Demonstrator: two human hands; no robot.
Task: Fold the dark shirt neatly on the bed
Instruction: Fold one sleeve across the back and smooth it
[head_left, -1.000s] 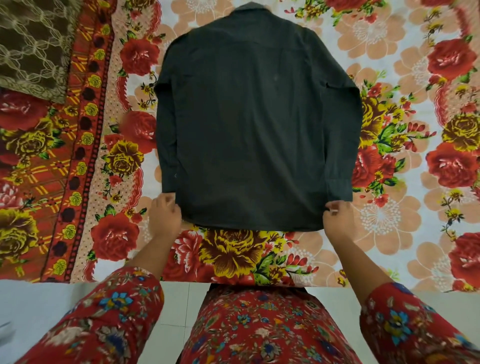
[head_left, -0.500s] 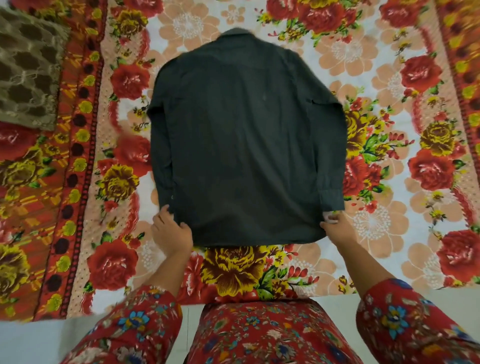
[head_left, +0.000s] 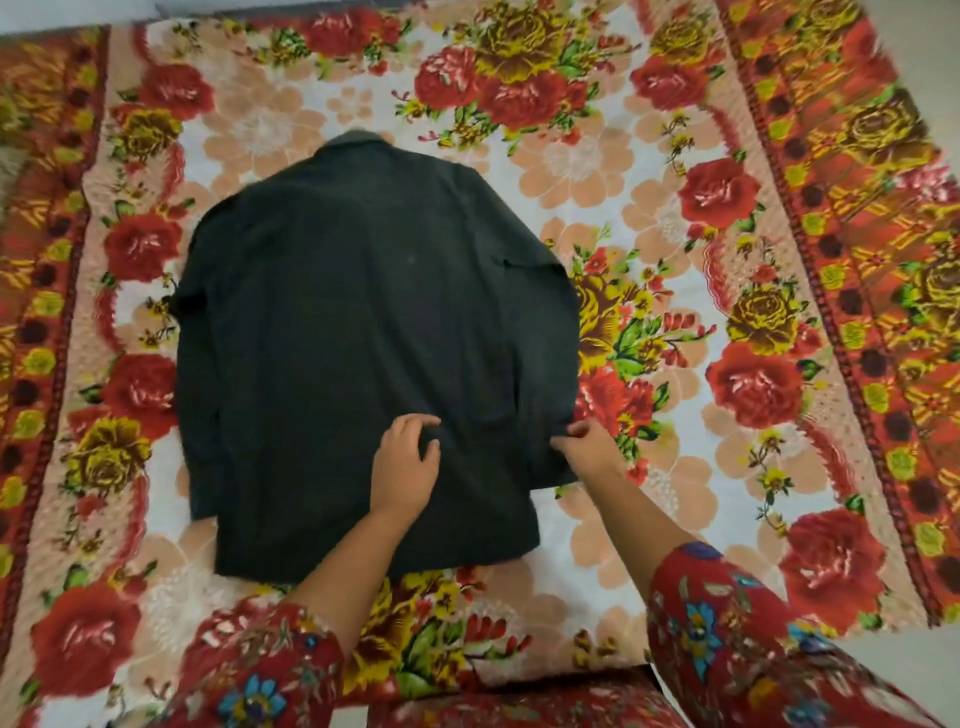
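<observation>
The dark shirt (head_left: 363, 338) lies flat, back-up, on the bed (head_left: 727, 467); the left hand (head_left: 408, 462), curled with grip unclear, rests above the hem, seemingly as anchor; the right hand (head_left: 589, 449) pinches its side edge, probably to fold inward.

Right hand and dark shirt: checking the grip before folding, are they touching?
Touching. Head view: the right hand pinches the dark shirt at its right edge.

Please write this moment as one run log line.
dark long-sleeved cloth shirt: flat, back up, on floral bedsheet | left hand: rests on its lower middle | right hand: pinches its right edge
</observation>
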